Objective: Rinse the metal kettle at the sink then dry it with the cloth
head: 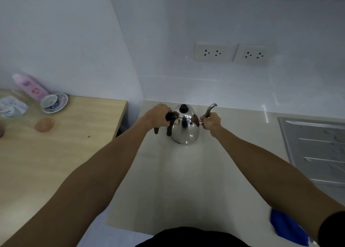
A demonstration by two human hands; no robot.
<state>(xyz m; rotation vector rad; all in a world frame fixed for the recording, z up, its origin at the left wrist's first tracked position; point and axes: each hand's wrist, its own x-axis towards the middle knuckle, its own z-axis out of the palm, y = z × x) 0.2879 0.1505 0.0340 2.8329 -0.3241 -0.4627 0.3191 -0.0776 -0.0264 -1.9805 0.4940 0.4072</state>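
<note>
Steel, mirror-bright, was what I read first on the feed. The kettle (pixel 184 127) stood upright on the pale counter (pixel 186 181), close to the back wall and between the two hands. Its body was pear-shaped, wide at the base and narrowing to a domed lid with a black knob (pixel 183 108) on top. The polished skin threw back dark reflections and small highlights. A thin spout (pixel 210 109) rose on its right side, bent over at the tip. A black handle (pixel 169 117) stuck out on its left.

I had the left hand (pixel 158 117) curled round the top of the handle, knuckles up. The right hand (pixel 211 122) was wrapped round the lower part of the spout, just beside the body. Both forearms were bare and reached straight out.

The blue cloth (pixel 285 226) showed at the near right, partly behind the right arm and well apart from the kettle; I could not tell what it lay on. A ribbed metal drainer (pixel 317 149) was set in the counter at the right edge. On the left, a wooden table (pixel 65 153) carried a cup on a saucer (pixel 54 102), a pink bottle (pixel 30 86) and a blurred pinkish lump (pixel 44 124). Two double sockets (pixel 212 52) sat on the wall behind.
</note>
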